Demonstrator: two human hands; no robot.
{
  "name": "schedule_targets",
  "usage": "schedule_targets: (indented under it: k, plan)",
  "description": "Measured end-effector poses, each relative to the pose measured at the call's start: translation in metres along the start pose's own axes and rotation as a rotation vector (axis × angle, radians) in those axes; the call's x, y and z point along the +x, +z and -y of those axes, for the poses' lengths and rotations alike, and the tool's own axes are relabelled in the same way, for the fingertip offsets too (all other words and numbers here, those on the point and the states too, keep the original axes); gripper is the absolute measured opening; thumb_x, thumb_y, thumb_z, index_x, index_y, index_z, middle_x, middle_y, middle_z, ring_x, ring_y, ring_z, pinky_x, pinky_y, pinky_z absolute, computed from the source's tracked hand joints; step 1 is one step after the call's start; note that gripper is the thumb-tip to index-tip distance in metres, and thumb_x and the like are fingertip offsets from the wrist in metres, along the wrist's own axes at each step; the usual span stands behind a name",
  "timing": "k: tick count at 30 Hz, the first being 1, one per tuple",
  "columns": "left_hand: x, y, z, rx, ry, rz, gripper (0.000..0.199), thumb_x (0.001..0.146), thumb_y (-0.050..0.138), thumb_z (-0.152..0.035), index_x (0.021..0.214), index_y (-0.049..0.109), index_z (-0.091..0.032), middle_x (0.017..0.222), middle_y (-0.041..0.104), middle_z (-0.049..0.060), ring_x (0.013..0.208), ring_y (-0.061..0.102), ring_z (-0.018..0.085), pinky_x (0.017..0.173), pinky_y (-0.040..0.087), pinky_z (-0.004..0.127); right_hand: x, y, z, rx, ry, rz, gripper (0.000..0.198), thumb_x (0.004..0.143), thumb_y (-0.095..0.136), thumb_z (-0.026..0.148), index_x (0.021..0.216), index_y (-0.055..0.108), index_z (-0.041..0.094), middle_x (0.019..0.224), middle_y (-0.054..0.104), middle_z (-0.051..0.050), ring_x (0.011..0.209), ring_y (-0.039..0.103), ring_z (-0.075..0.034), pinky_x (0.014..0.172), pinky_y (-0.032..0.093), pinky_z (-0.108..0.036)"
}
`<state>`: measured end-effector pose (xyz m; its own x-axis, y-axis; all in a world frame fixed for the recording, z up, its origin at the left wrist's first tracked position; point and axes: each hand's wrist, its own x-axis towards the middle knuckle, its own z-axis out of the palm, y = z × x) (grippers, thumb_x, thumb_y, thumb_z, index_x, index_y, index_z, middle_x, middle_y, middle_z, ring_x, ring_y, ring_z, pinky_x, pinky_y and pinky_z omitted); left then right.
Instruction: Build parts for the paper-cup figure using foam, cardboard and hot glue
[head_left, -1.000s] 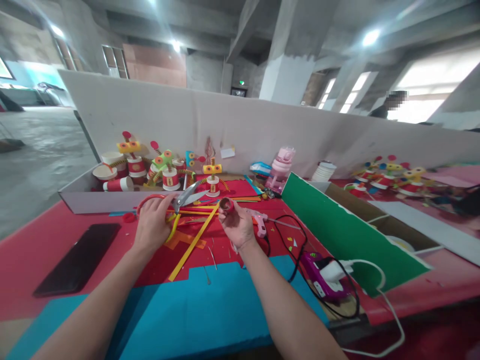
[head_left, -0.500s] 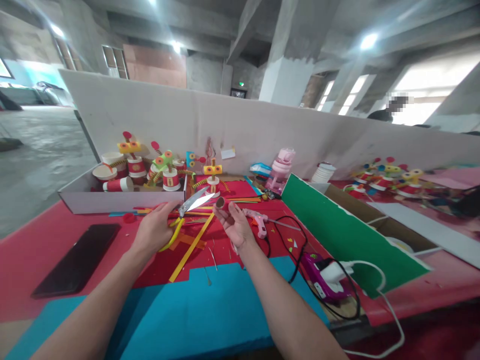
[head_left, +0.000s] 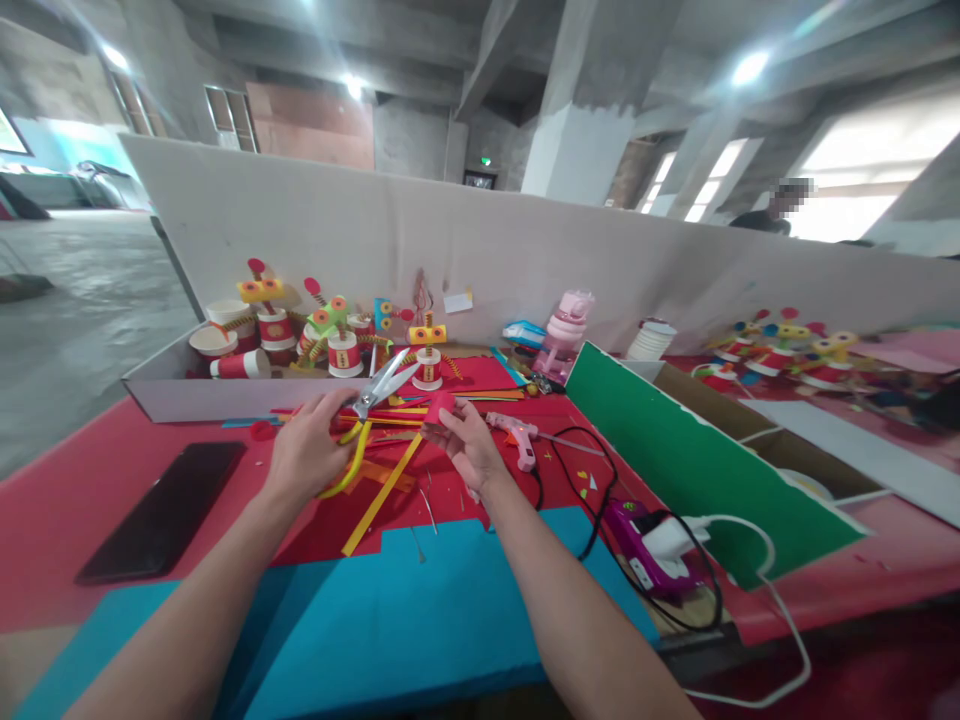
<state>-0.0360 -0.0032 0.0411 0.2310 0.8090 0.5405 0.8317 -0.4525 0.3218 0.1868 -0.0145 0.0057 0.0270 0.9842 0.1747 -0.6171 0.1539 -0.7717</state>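
In the head view, my left hand (head_left: 313, 445) is closed around a pair of scissors (head_left: 382, 385) with yellow handles, near the pivot. Its metal blades point up and right, slightly parted. My right hand (head_left: 469, 445) grips a short red paper tube (head_left: 439, 408) between thumb and fingers, just right of the blades and apart from them. Below the hands lie a yellow paper strip (head_left: 382, 495) and orange paper pieces (head_left: 382, 475). A pink glue gun (head_left: 521, 440) rests right of my right hand.
A white box (head_left: 247, 398) of paper-cup figures stands back left, with one figure (head_left: 427, 365) beside it. A black phone (head_left: 163, 512) lies at left. At right are a green-sided box (head_left: 697, 465) and a purple power strip (head_left: 645, 550) with cables. Blue card (head_left: 390, 630) covers the front.
My right hand has turned the tube, so its red side shows instead of its brown open end. The scissors have tilted more upright, with the blades now visibly parted.
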Motion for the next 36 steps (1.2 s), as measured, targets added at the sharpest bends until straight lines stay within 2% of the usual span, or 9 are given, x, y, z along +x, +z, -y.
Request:
schedule_targets:
  k: [3,6,13,18,27,36]
  plan:
    - [0.000,0.004,0.004,-0.038,0.077,0.098,0.046,0.076,0.053,-0.032,0.122,0.051,-0.023,0.112,0.063,0.007,0.093,0.062,0.024,0.071,0.046,0.027,0.001,0.000,-0.001,-0.098,-0.014,-0.015,0.032,0.065,0.078,0.027,0.089,0.059,0.021,0.086,0.067,0.003,0.073,0.064,-0.011,0.070,0.054,-0.026]
    - [-0.002,0.006,0.005,-0.034,0.138,0.183,0.046,0.084,0.043,-0.034,0.127,0.046,-0.020,0.111,0.063,0.009,0.086,0.062,0.022,0.067,0.044,0.027,0.002,-0.003,0.000,-0.112,-0.026,-0.052,0.030,0.065,0.077,0.028,0.090,0.063,0.020,0.087,0.069,0.002,0.076,0.063,-0.011,0.066,0.052,-0.021]
    - [-0.005,0.008,0.004,0.071,0.187,0.321,0.050,0.090,0.037,-0.039,0.135,0.043,-0.021,0.112,0.063,0.012,0.082,0.063,0.023,0.063,0.043,0.027,0.009,-0.010,0.002,0.116,-0.006,-0.158,0.031,0.063,0.079,0.035,0.078,0.056,0.021,0.062,0.064,0.007,0.056,0.063,-0.011,0.059,0.054,-0.024]
    - [-0.005,0.011,0.004,0.108,0.225,0.361,0.050,0.091,0.037,-0.039,0.139,0.040,-0.024,0.122,0.061,0.011,0.088,0.065,0.024,0.065,0.044,0.027,0.012,-0.010,0.002,0.204,-0.029,-0.288,0.027,0.067,0.076,0.034,0.075,0.055,0.020,0.058,0.062,0.007,0.053,0.061,-0.009,0.057,0.054,-0.022]
    - [-0.007,0.014,0.000,0.112,0.246,0.396,0.046,0.092,0.035,-0.034,0.136,0.043,-0.023,0.119,0.063,0.011,0.093,0.065,0.026,0.069,0.046,0.029,0.011,-0.011,-0.003,0.160,-0.061,-0.171,0.025,0.067,0.076,0.033,0.079,0.058,0.020,0.065,0.065,0.006,0.059,0.064,-0.011,0.065,0.056,-0.026]
    - [-0.007,0.015,-0.001,0.164,0.277,0.416,0.048,0.090,0.038,-0.027,0.137,0.043,-0.024,0.118,0.063,0.012,0.090,0.066,0.025,0.066,0.046,0.028,0.009,-0.007,-0.001,0.091,-0.027,-0.228,0.026,0.065,0.077,0.035,0.079,0.059,0.022,0.060,0.060,0.009,0.053,0.060,-0.009,0.061,0.054,-0.024]
